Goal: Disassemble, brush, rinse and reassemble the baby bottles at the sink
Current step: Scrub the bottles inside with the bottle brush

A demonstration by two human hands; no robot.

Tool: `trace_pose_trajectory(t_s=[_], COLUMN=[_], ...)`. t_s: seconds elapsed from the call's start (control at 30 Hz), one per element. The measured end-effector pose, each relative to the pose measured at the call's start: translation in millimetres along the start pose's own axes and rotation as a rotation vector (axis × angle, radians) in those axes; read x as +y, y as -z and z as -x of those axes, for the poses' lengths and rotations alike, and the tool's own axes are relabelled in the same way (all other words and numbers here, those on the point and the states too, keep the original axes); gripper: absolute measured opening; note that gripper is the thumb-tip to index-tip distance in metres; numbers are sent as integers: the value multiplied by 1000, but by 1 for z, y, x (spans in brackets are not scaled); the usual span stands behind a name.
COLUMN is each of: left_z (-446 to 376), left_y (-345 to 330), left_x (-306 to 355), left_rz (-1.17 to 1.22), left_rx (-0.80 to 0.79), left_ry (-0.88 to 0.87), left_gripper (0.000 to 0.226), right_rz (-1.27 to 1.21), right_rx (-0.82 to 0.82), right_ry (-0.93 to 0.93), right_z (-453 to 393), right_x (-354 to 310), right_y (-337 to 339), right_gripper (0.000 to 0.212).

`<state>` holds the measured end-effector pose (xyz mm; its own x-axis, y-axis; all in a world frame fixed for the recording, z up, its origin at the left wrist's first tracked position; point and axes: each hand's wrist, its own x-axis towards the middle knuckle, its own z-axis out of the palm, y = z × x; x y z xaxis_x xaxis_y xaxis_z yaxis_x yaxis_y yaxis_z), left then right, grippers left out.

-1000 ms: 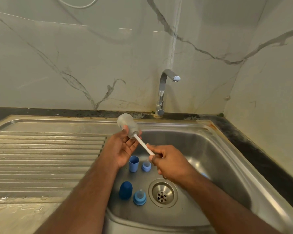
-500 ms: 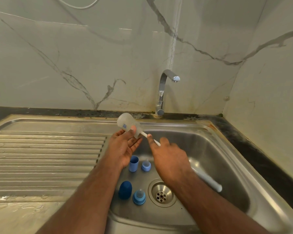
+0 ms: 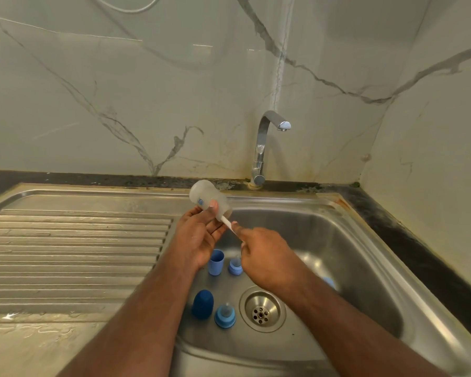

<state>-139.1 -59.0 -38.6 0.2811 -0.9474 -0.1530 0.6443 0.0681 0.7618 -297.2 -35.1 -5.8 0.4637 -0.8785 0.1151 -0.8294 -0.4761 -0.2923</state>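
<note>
While the left hand [image 3: 199, 235] grips the bottle [image 3: 208, 199] tilted over the sink's [image 3: 365, 240] back edge, the right hand [image 3: 264, 254] pinches the brush [image 3: 230, 225], scrubbing inside.

A chrome tap [image 3: 261, 148] stands against the veined marble wall [image 3: 147, 91]; a ribbed drainboard [image 3: 74, 240] lies left.

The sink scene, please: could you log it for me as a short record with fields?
left hand: left hand holds the clear bottle, tilted, mouth toward the basin
right hand: right hand grips the white brush handle, which enters the bottle mouth
basin floor: light blue cup, small blue nipple ring, dark blue cap, larger nipple ring, drain
tap: tap, no water visible
drainboard: drainboard, left of the basin
</note>
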Motion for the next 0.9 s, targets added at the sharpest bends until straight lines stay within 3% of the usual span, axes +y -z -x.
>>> trace_pose_trajectory(t_s=[0.07, 0.23, 0.33, 0.4, 0.5, 0.57, 0.67, 0.73, 0.83, 0.9], left_z=[0, -3, -3, -3, -2, -2, -3, -3, -2, -3], left_y=[0, -3, -1, 0, 2, 3, 5, 4, 3, 4], left_x=[0, -1, 0, 1, 2, 3, 4, 5, 6, 6], left_rz=[-8, -4, -4, 5, 44, 57, 68, 60, 27, 10], left_rx=[2, 36, 46, 37, 6, -8, -5, -16, -32, -39], left_ry=[-2, -33, -29, -17, -8, -2, 2, 1, -2, 1], left_gripper=[55, 52, 45, 43, 54, 54, 38, 36, 36, 38], right_rz=[-23, 311, 271, 54, -612, -782, -169, 139, 172, -39], right_rx=[17, 74, 15, -6, -87, -73, 77, 103, 28, -9], right_ry=[16, -35, -35, -27, -149, -181, -15, -7, -25, -21], right_z=[2, 8, 5, 1, -1, 5, 9, 9, 5, 3], right_x=[5, 5, -2, 1, 13, 17, 17, 11, 1, 3], right_y=[4, 8, 3, 0, 5, 6, 0, -1, 1, -1], right_gripper=[61, 83, 79, 67, 52, 49, 58, 73, 82, 68])
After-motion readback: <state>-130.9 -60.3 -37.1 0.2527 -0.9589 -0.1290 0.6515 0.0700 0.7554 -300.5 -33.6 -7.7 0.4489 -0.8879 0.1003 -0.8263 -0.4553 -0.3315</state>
